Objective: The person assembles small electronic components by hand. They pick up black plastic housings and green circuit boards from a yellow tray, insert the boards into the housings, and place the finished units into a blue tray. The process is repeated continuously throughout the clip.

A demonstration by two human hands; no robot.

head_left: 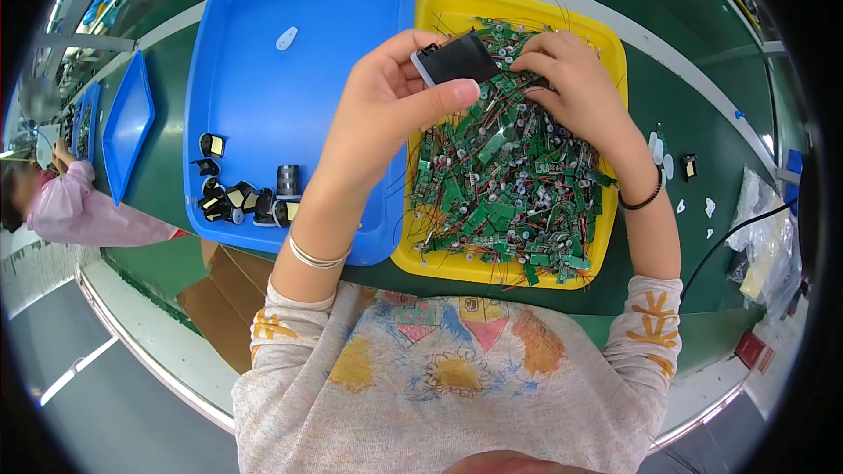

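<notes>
My left hand [373, 105] is closed around a black plastic housing [457, 60], thumb along its lower side. The housing has a pale edge at its left end and is tilted above the yellow tray [407, 254]. Just right of it, my right hand [575, 88] is over the tray with its fingers curled toward the thumb. Whatever lies between those fingertips blends into the pile behind and cannot be made out. Heaped in the tray are many small green circuit boards [500, 211] with thin red and black wires and small round pale parts.
A blue tray [263, 105] on the left holds several black housings [237, 197] and a white oval piece [286, 38]. White pieces [657, 149], a small black part [689, 166] and clear plastic bags [760, 228] lie on the right. A person in pink [97, 206] sits far left.
</notes>
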